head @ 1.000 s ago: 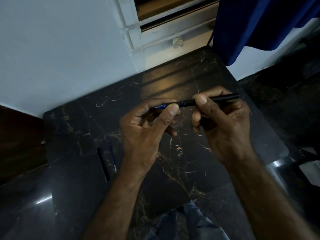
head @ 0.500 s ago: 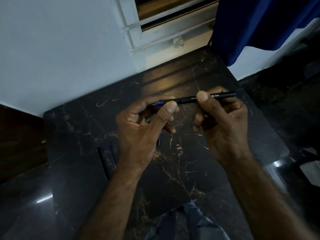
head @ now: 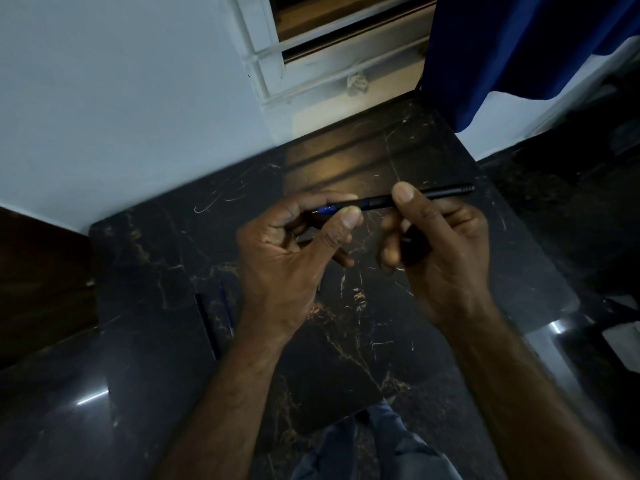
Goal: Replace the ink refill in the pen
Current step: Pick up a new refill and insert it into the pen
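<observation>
Both my hands raised over dark marble table (head: 398,341). Right hand (head: 446,244) pinches black pen (head: 419,195) barrel, thumb on top. Left hand (head: 287,258) thumb + forefinger grip its blue tip end. Spare refill (head: 225,310) on table, below-left of left wrist.

Black pen (head: 415,197) with blue tip, held level; spare refill (head: 225,308) on table.

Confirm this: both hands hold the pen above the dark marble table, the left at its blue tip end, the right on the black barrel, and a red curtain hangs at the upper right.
Not quite. The head view shows the curtain is blue, not red. The rest stands.
</observation>
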{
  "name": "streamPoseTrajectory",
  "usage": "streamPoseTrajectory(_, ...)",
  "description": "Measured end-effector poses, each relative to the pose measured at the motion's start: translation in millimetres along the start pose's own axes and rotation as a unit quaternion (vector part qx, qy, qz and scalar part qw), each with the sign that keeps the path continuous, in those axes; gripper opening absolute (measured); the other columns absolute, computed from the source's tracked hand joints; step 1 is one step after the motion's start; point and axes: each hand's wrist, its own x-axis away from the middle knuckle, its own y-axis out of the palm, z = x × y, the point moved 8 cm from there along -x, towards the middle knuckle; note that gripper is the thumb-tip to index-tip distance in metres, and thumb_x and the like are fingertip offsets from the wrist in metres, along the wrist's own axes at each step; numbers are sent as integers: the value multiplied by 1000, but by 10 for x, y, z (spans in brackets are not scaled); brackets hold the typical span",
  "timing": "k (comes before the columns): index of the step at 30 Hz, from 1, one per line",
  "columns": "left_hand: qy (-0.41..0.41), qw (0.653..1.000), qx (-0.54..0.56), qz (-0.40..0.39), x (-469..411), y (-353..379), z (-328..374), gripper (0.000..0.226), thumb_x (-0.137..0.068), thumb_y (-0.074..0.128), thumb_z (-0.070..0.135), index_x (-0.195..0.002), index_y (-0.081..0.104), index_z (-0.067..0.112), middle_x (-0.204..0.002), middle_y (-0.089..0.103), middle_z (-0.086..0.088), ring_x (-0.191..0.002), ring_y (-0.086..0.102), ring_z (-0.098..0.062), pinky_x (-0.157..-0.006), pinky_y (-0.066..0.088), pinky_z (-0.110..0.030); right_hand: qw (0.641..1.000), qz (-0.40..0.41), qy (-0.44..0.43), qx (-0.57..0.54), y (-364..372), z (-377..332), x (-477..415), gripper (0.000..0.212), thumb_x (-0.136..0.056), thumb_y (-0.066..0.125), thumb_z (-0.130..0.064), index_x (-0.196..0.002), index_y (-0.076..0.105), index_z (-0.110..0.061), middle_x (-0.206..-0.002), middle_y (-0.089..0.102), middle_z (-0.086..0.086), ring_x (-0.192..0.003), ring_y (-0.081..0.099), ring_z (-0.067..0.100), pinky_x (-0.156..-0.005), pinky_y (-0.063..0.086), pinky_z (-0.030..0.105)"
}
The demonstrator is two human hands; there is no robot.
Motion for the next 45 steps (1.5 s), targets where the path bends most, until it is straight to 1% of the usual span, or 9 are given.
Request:
streamPoseTrajectory(3,4,1000,-2,4,-13,-20,15,18,-91,77,8,-109,74,7,-91,76,-18,-71,72,-20,-55,60,-31,998,-47,8,-29,45,-21,23,28,-91,68,-13,-115,63,-1,-73,61,10,-60,59,21,-50,47,32)
streamPoseTrajectory(7,-5,1000,-10,9,-21,-68,8,16,-91,77,10,-107,75,8,-88,77,-14,-71,71,-20,-55,59,-32,999,-49,-1,-23,38,-48,19,17,-89,68,-8,-102,64,3,-74,67,8,-63,62,21,-51,48,31)
streamPoseTrajectory(11,5,1000,-10,-8,-9,-27,44,17,-92,76,13,-108,75,10,-88,78,-10,-72,72,-20,-56,60,-33,1000,-19,-9,-12,44,-29,15,9,-95,67,-11,-86,65,-10,-70,63,0,-59,61,15,-47,48,31)
streamPoseTrajectory(13,11,1000,-14,-10,-5,-3,74,20,-91,77,14,-110,74,10,-90,78,-15,-72,73,-21,-56,60,-33,999,-30,-8,-31,60,-39,32,3,-96,66,-10,-96,64,-8,-74,63,4,-63,62,16,-49,49,31)
streamPoseTrajectory(16,20,1000,-17,-9,-11,-6,100,21,-91,76,11,-112,74,7,-90,76,-20,-71,73,-21,-57,60,-32,997,-50,-2,-56,65,-59,45,27,-92,63,-8,-118,61,0,-80,65,12,-67,63,20,-52,49,31)
streamPoseTrajectory(24,20,1000,-17,0,-3,4,60,17,-92,76,10,-108,74,8,-87,78,-10,-71,73,-17,-55,60,-30,1000,7,-10,-25,41,-35,38,15,-91,69,-19,-91,68,-4,-69,66,3,-58,62,14,-48,49,31)
streamPoseTrajectory(29,23,1000,-17,2,-11,-5,77,18,-90,76,12,-108,74,11,-84,78,-6,-69,72,-19,-55,60,-30,999,-29,-13,-44,58,-76,67,28,-92,66,-14,-114,59,2,-79,68,13,-68,65,24,-52,50,34)
streamPoseTrajectory(34,22,999,-26,-8,-27,6,34,15,-91,77,10,-106,75,13,-84,79,1,-67,73,-16,-56,60,-29,999,5,-25,-44,24,-68,37,11,-94,66,-10,-100,65,-1,-74,71,8,-63,65,21,-51,50,31)
streamPoseTrajectory(45,37,997,-51,-49,-71,88,-74,19,-95,75,11,-111,74,2,-88,78,-8,-73,77,-18,-58,62,-31,992,112,-14,-58,-85,65,52,12,-92,70,-17,-94,67,-6,-72,71,6,-61,66,16,-52,54,29)
